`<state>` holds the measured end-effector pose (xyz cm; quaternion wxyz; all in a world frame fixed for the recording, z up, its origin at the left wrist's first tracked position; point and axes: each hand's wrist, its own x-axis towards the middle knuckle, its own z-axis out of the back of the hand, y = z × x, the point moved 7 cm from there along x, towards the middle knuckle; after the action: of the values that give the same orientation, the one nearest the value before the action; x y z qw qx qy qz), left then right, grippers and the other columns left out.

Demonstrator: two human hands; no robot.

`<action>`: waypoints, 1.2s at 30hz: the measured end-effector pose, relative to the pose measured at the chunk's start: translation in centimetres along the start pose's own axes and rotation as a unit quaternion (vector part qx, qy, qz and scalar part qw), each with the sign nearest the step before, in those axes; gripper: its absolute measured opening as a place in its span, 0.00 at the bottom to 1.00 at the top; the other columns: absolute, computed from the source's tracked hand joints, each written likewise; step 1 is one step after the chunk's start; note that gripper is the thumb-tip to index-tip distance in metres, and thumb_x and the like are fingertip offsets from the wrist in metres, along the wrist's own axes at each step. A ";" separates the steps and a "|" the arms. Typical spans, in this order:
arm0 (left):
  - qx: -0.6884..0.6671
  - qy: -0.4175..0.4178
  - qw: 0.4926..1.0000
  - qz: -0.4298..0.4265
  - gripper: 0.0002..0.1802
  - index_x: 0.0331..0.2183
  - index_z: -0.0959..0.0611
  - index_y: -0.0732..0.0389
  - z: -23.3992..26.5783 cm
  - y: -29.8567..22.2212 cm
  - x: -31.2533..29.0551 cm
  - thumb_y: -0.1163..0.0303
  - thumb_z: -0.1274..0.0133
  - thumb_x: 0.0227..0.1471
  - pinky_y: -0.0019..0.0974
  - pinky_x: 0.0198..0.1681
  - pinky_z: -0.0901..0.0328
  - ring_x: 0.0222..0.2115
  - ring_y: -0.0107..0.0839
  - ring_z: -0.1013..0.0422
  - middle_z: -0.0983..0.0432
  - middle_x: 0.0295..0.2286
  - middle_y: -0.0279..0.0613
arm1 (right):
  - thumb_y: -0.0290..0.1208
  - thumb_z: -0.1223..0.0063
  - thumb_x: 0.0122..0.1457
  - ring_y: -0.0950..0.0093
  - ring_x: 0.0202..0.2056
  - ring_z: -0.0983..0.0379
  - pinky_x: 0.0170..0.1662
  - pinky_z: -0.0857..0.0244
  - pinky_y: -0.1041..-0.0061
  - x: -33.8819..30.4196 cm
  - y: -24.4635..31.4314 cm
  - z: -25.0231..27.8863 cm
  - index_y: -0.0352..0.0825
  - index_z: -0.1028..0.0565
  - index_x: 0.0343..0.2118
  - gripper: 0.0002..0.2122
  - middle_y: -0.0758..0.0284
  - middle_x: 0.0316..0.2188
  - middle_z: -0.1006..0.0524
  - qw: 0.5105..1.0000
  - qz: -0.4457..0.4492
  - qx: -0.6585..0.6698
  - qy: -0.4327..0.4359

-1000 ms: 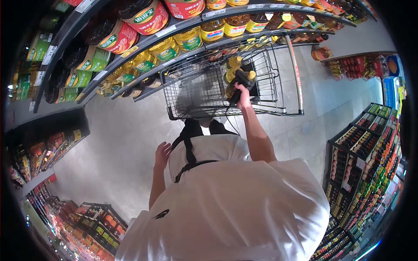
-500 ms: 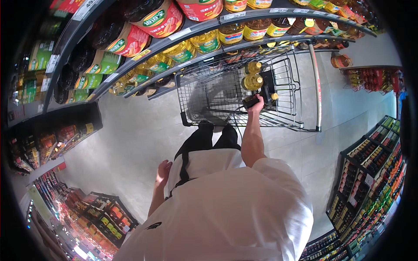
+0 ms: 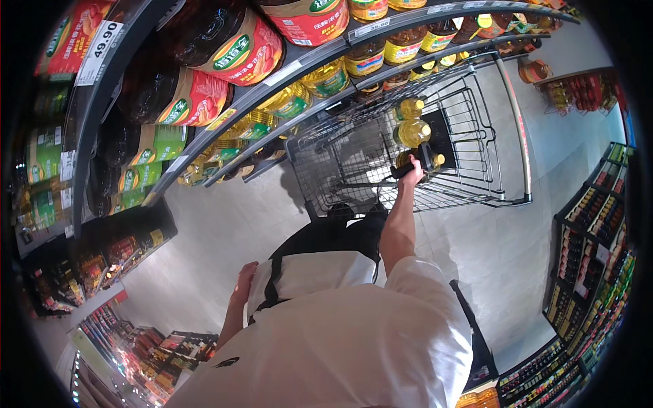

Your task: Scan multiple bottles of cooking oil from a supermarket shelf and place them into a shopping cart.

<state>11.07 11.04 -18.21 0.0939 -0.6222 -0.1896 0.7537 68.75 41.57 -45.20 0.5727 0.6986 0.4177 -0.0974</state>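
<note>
A wire shopping cart [image 3: 517, 126] stands in front of me, alongside the oil shelves. My right hand [image 3: 413, 174] reaches over its near side, fingers wrapped round a black handheld object [image 3: 426, 154] whose exact kind I cannot make out. Right beside that hand, inside the cart, are an upright bottle of yellow oil [image 3: 412, 133] and a second oil bottle [image 3: 409, 108] behind it. A third bottle's yellow cap [image 3: 439, 159] shows just right of the hand; its body is mostly hidden. Low at my left side hangs my left hand [image 3: 245, 277], empty, with its fingers loosely extended.
Curved shelves [image 3: 286, 71] with large dark and yellow oil bottles run along the far side and left. At the right stands a rack [image 3: 578, 262] of small bottles. Another display [image 3: 146, 357] fills the lower left. Grey tiled floor [image 3: 224, 211] lies between them.
The cart sits further right in view and slightly turned. My right hand has moved right with the black object, which is tilted differently. My left hand is a little lower and further left.
</note>
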 end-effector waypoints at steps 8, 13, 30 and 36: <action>0.006 0.041 0.999 -0.009 0.32 0.55 0.30 0.61 2.8 -4.5 3.8 0.52 0.49 0.55 0.42 0.54 0.39 0.52 0.42 0.35 0.29 0.50 0.44 | 0.31 0.39 0.43 0.75 0.33 0.31 0.37 0.36 0.74 -2.3 -2.9 2.8 0.35 0.22 0.35 0.14 0.71 0.31 0.25 0.988 -0.004 -0.140 -0.066; -0.051 0.016 0.998 -0.026 0.29 0.55 0.29 0.64 4.4 -2.2 4.1 0.56 0.50 0.57 0.41 0.55 0.39 0.52 0.38 0.35 0.28 0.49 0.45 | 0.32 0.38 0.44 0.74 0.36 0.31 0.40 0.34 0.70 -4.5 -2.5 -0.5 0.37 0.24 0.41 0.18 0.72 0.34 0.27 0.989 -0.092 -0.108 -0.039; 0.070 -0.045 0.973 -0.213 0.29 0.54 0.29 0.58 -7.0 -9.6 6.4 0.53 0.45 0.56 0.38 0.47 0.34 0.46 0.30 0.31 0.26 0.44 0.38 | 0.31 0.48 0.54 0.71 0.31 0.26 0.37 0.30 0.74 -8.3 5.3 -4.0 0.34 0.27 0.38 0.11 0.65 0.31 0.24 0.972 -0.135 -0.133 0.141; -0.126 -0.073 0.830 -0.538 0.29 0.55 0.32 0.64 -9.7 -35.0 -6.7 0.64 0.42 0.57 0.35 0.56 0.41 0.49 0.27 0.35 0.31 0.46 0.38 | 0.25 0.53 0.55 0.75 0.21 0.29 0.26 0.35 0.77 -15.5 15.5 -5.2 0.34 0.28 0.34 0.05 0.66 0.22 0.26 0.868 -0.119 -0.317 0.363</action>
<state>18.58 42.03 0.42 0.3910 -0.3712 -0.5941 0.5970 67.96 38.89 -22.79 0.5549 0.4107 0.6848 0.2332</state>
